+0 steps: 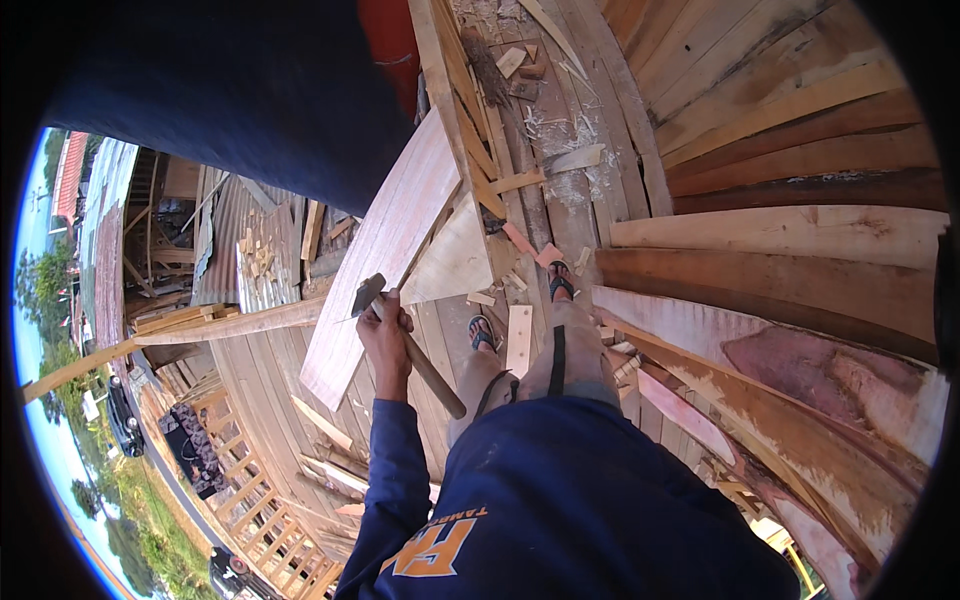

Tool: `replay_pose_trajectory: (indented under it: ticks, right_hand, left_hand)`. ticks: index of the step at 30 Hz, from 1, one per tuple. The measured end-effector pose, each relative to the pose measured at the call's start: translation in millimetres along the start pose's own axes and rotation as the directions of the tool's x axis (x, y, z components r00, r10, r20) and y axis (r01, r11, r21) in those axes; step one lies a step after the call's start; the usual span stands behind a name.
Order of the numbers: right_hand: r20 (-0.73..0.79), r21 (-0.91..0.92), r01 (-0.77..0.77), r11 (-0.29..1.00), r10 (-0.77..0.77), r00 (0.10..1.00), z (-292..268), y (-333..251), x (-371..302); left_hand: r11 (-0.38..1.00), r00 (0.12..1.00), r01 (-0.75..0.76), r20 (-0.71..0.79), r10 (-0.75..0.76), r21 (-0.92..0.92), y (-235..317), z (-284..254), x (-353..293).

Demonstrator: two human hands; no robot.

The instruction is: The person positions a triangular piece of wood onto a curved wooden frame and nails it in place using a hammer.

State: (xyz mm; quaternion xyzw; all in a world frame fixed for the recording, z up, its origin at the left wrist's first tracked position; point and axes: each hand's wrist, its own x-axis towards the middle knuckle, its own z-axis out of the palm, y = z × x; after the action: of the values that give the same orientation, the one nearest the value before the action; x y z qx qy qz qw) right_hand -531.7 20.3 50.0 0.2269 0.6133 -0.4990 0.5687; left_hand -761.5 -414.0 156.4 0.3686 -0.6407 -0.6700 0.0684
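My left hand (385, 342), at the end of a dark blue sleeve, is closed round a hammer (432, 378). Its dark metal head (369, 295) sticks out past my fingers at the far left, and the wooden handle slants down toward my body. A thin, nail-like sliver shows beside the fingers, too small to make out. Beneath and beyond the hand lies a wide pale plank (385, 240), leaning against a board frame. A pale triangular wooden panel (455, 255) is next to it. My right hand is outside the picture.
My sandaled feet stand on a plank floor (430, 335) with offcuts and shavings. Stacked boards (770, 250) rise along the right. A wooden rail (230, 325) crosses at the left, with a ladder-like slatted frame (245, 470) below. A large dark cloth shape (250, 90) fills the upper left.
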Motion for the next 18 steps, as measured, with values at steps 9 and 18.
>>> replay_pose_trajectory:
  ticks: [9,18]
  right_hand:
    - [-0.391,0.281,0.065,0.957,0.053,0.919,147,-13,71]
    - [-0.394,0.470,0.128,0.873,0.078,0.916,235,-1,118]
  left_hand:
    - [0.960,0.975,-0.108,0.215,0.052,0.260,29,-90,36]
    - [0.526,0.771,-0.637,0.481,0.418,0.564,20,-140,111]
